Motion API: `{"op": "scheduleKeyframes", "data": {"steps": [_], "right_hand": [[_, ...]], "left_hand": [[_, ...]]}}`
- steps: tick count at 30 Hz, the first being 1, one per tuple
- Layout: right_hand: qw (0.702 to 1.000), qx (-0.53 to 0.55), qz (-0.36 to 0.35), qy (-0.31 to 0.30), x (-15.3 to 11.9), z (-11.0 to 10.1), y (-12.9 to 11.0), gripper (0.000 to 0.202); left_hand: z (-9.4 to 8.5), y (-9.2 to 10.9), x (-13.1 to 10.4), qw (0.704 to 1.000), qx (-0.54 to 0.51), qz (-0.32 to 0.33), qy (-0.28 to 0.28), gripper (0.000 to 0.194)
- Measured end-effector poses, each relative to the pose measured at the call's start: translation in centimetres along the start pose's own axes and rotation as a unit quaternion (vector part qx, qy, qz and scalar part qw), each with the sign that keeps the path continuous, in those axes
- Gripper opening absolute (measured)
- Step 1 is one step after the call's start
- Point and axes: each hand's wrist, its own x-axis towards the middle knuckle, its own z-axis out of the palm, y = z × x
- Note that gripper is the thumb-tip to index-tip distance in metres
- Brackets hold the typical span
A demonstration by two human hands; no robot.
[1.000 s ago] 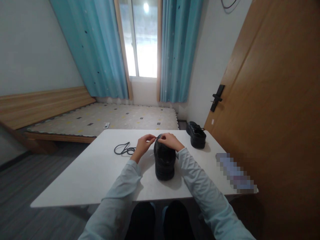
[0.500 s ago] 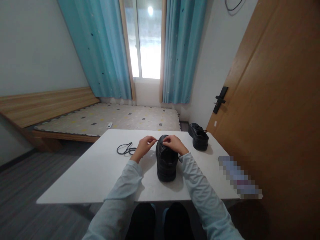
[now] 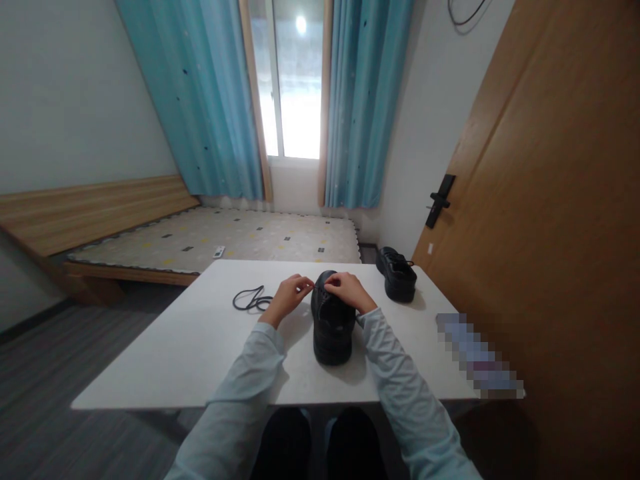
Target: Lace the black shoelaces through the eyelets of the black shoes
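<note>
A black lace-up shoe stands on the white table in front of me, its heel toward me and its toe toward the window. At the left side of its front, my left hand pinches a thin dark shoelace between thumb and fingertips. My right hand reaches over the shoe from the right, its fingertips pinched together at the eyelets; what lies between them is too small to make out. A loose black shoelace lies looped on the table, left of my left hand and partly hidden behind it.
A second black shoe stands at the table's back right. A blurred-out flat item lies by the right edge of the white table. Beyond the table is a bed with a small white object; a wooden door is at right.
Both hands stay at the front of the shoe, with only slight finger movement. The left fingertips are now a little closer to the shoe.
</note>
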Motion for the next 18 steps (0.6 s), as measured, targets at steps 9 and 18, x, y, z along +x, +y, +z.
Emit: {"op": "scheduleKeyframes", "data": {"steps": [9,18], "right_hand": [[0.998,-0.055,-0.007,-0.007,-0.2,-0.2,-0.6,0.027],[0.996,-0.094,0.003,0.002,-0.4,0.1,-1.0,0.024]], "left_hand": [[0.1,0.6,0.0,1.0,-0.013,-0.016,0.013,0.023],[0.1,1.3,-0.1,0.998,-0.043,-0.034,0.042,0.025]]}}
